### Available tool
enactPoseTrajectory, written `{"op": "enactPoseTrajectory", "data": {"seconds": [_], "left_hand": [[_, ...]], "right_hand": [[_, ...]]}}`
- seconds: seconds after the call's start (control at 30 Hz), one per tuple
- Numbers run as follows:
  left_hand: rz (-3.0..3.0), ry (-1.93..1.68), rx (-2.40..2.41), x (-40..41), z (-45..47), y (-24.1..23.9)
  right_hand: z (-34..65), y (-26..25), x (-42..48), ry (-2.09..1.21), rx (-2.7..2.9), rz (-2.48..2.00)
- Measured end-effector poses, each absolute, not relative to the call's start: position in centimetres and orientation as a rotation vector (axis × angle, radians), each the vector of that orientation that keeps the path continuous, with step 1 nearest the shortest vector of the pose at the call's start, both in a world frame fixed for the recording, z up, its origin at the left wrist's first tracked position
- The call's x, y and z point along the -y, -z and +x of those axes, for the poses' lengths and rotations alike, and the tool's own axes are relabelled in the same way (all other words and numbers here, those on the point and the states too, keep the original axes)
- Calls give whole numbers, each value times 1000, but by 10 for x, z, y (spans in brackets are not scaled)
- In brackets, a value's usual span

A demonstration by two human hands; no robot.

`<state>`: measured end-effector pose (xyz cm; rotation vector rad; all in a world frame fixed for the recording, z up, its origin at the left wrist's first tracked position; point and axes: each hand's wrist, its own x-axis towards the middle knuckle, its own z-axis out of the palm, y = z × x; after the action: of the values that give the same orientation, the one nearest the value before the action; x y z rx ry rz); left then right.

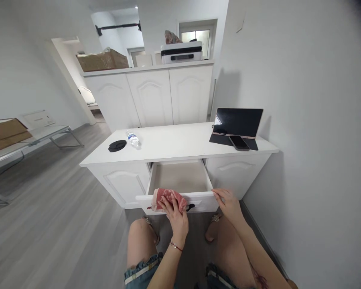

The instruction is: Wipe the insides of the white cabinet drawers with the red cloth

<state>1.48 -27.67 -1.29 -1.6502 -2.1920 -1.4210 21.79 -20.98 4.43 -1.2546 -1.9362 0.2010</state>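
Note:
A white cabinet (180, 146) stands in front of me with its middle drawer (180, 178) pulled out and showing a bare inside. My left hand (176, 214) presses a pink-red cloth (165, 197) onto the drawer's front edge, fingers curled over the cloth. My right hand (228, 202) rests on the drawer's front rim at its right corner, fingers laid over the edge. My knees and sandalled feet show below the drawer.
On the cabinet top lie a water bottle (132, 138), a black round disc (117, 145), a tablet (237, 122) leaning on the wall and a phone (239, 142). A taller white cupboard (150, 94) stands behind. A low table (24, 136) is at left.

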Motion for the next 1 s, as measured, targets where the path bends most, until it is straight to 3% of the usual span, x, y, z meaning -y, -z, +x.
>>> {"op": "enactPoseTrajectory", "data": {"seconds": [0.3,0.6,1.0], "left_hand": [[-1777,1318,2147,270,44,4],[-2107,1253,2045,266,81,26],[-2766,736,1669,249,99,56]], "right_hand": [[220,-51,209,-272,1952,-1253],[230,-56,202,-360,2043,-1206],[242,-63,190,-686,2014,-1298]]}}
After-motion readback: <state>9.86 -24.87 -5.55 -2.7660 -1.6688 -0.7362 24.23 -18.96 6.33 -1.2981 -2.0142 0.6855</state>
